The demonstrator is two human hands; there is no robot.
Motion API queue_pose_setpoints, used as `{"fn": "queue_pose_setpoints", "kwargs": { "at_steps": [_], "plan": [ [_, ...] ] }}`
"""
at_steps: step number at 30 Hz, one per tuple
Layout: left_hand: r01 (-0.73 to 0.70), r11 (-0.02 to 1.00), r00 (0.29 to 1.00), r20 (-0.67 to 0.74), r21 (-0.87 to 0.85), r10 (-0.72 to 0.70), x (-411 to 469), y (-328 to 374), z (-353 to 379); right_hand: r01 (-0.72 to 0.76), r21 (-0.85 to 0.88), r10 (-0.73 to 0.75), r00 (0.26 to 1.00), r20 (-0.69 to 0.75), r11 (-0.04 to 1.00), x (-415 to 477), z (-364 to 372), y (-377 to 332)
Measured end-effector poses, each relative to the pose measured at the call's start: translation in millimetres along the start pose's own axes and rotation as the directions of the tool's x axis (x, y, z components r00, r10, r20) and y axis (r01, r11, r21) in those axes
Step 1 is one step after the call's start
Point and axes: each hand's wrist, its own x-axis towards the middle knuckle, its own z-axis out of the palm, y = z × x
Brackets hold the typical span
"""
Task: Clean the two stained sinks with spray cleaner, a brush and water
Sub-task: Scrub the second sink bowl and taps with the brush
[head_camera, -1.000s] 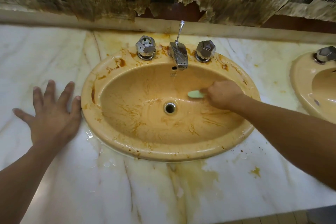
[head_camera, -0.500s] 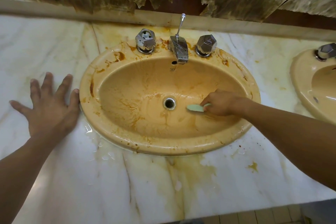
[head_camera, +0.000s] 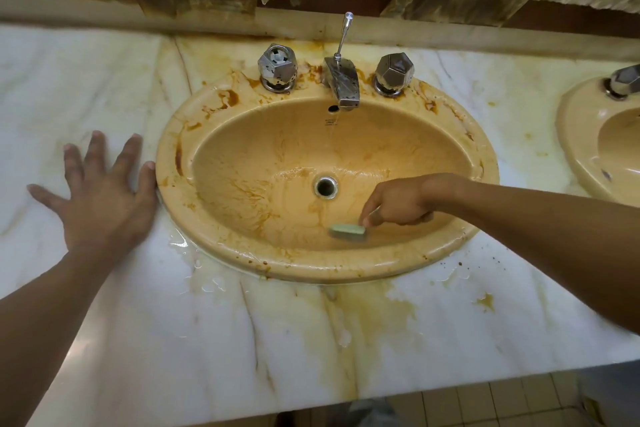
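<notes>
Left hand (head_camera: 100, 198) lies flat at centre-left, fingers spread on the marble counter (head_camera: 242, 340), thumb touching the rim of the stained sink (head_camera: 242, 253); mid-frame, water runs from the tap (head_camera: 341, 85) above the drain (head_camera: 325, 186). Right of the drain, the right hand (head_camera: 398, 201) grips a green brush (head_camera: 348, 230) against the basin's lower wall; a second sink (head_camera: 585, 149) sits at the right edge.

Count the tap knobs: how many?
3: left knob and right knob flank the spout of the stained sink; a third knob sits on the right sink; more may be cut off.
</notes>
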Motion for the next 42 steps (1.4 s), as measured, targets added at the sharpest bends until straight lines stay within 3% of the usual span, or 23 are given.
{"fn": "queue_pose_setpoints", "kwargs": {
  "at_steps": [1, 3, 6, 8, 11, 16, 18, 21, 24, 27, 29, 32, 35, 39, 42],
  "plan": [
    [-0.004, 1.0, 1.0, 0.002, 0.006, 0.004, 0, 0, 0, 0.016, 0.104, -0.02, 0.999, 0.038, 0.994, -4, -1, -3],
    [-0.008, 1.0, 1.0, 0.004, 0.006, 0.008, 1, 0, 0, 0.023, 0.12, -0.034, 0.996, 0.087, 0.992, -18, -12, -3],
    [0.001, 1.0, 1.0, 0.005, 0.006, -0.001, 2, -2, 1, -0.073, -0.019, 0.075, 0.987, 0.144, 0.997, -37, -38, 13],
    [-0.003, 1.0, 1.0, 0.014, -0.007, 0.003, 3, -4, 1, -0.156, -0.19, 0.176, 0.98, 0.097, 0.969, -45, -43, 25],
    [-0.04, 0.999, 0.999, 0.023, 0.002, 0.04, 5, -7, 2, -0.125, -0.32, 0.126, 0.992, -0.017, 0.939, -40, -27, 31],
    [-0.023, 1.0, 0.999, 0.026, -0.018, 0.024, 7, -5, 3, -0.044, 0.024, 0.041, 0.994, 0.1, 0.999, -57, -27, 30],
    [-0.02, 1.0, 0.999, 0.035, -0.02, 0.021, 6, -5, 3, -0.114, -0.003, 0.114, 0.987, 0.114, 0.993, -59, -42, 41],
    [-0.01, 1.0, 0.999, 0.038, -0.019, 0.011, 6, -5, 3, -0.241, -0.189, 0.246, 0.969, 0.004, 0.952, -46, -44, 46],
    [-0.018, 1.0, 0.999, 0.032, -0.001, 0.018, 6, -5, 2, -0.146, -0.22, 0.142, 0.989, -0.034, 0.965, -21, -21, 32],
    [-0.019, 1.0, 1.0, 0.023, -0.011, 0.019, 5, -4, 1, -0.001, 0.025, 0.0, 0.999, 0.046, 1.0, -16, -8, 14],
    [-0.019, 1.0, 1.0, 0.011, 0.005, 0.019, 4, -4, 1, 0.014, 0.084, -0.02, 0.997, 0.078, 0.996, -20, -14, 16],
    [-0.029, 0.999, 0.999, 0.018, 0.018, 0.029, 4, -4, 0, 0.0, -0.036, 0.002, 0.998, 0.059, 0.999, -31, -23, 31],
    [-0.026, 0.999, 1.0, 0.018, 0.033, 0.026, 3, -4, -1, 0.007, -0.257, -0.032, 0.995, -0.095, 0.966, -34, -18, 48],
    [-0.03, 0.999, 0.999, 0.027, 0.026, 0.03, 4, -4, -1, 0.063, 0.011, -0.063, 0.998, -0.009, 0.998, -33, -11, 56],
    [-0.014, 1.0, 0.999, 0.039, 0.014, 0.014, 6, -6, 2, -0.041, 0.082, 0.034, 0.996, 0.076, 0.996, -38, -29, 58]
  ]
}}
